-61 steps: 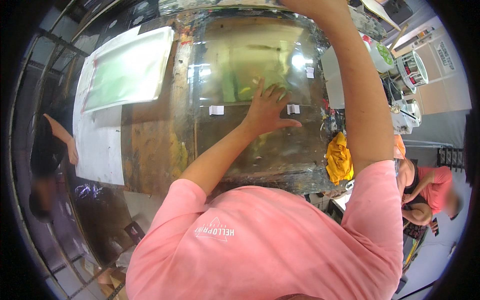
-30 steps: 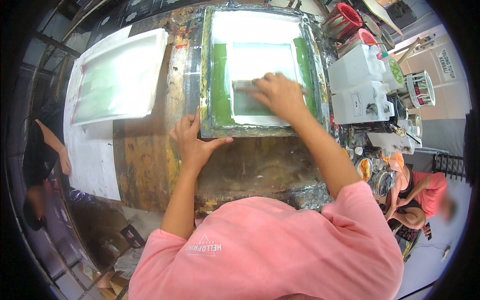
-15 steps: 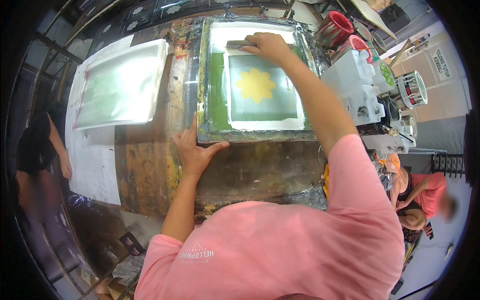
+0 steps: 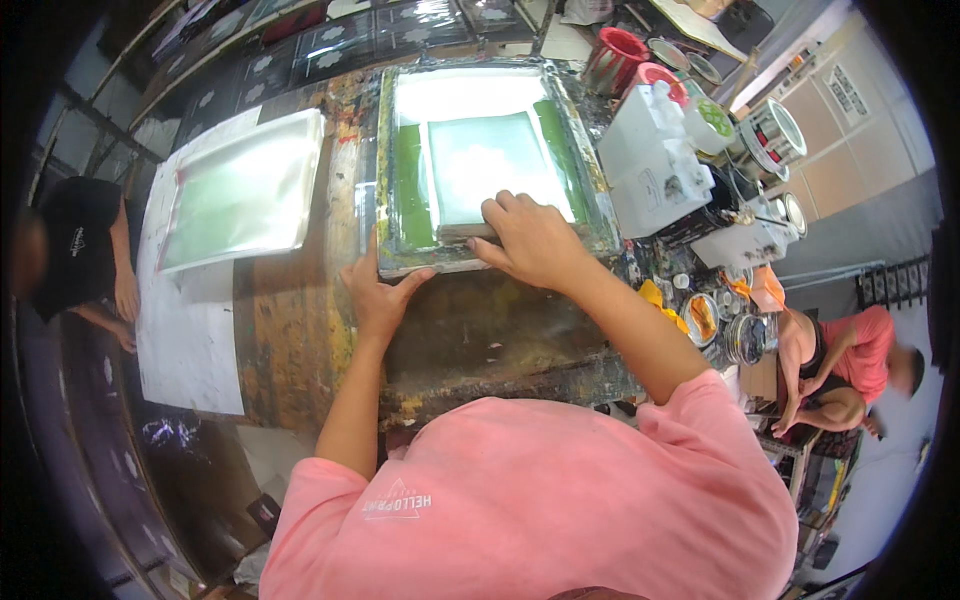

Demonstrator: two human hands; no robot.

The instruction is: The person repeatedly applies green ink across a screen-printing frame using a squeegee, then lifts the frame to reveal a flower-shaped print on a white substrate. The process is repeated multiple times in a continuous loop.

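A screen-printing frame (image 4: 388, 150) with green mesh borders lies on the worn table before me. White ink (image 4: 455, 90) spreads over its far end, and a pale grey-green window (image 4: 480, 185) shows in the middle. Closed around a squeegee (image 4: 462, 232), my right hand (image 4: 535, 240) is at the near end of the mesh, with the blade's lower side hidden. My left hand (image 4: 378, 297) rests at the frame's near left corner, thumb along the front edge and index finger along the left side, spread apart and holding nothing.
A stack of clear sheets (image 4: 245, 190) lies on white paper (image 4: 185, 340) to the left. Paint buckets (image 4: 615, 62) and a white jerrycan (image 4: 655, 160) crowd the right side, with small jars (image 4: 746, 338) nearer. A person (image 4: 85, 240) stands left; another (image 4: 850, 360) sits right.
My right hand has drawn the squeegee from the far end of the mesh to the near end. The yellow flower in the window is no longer visible. My left hand stays at the corner.
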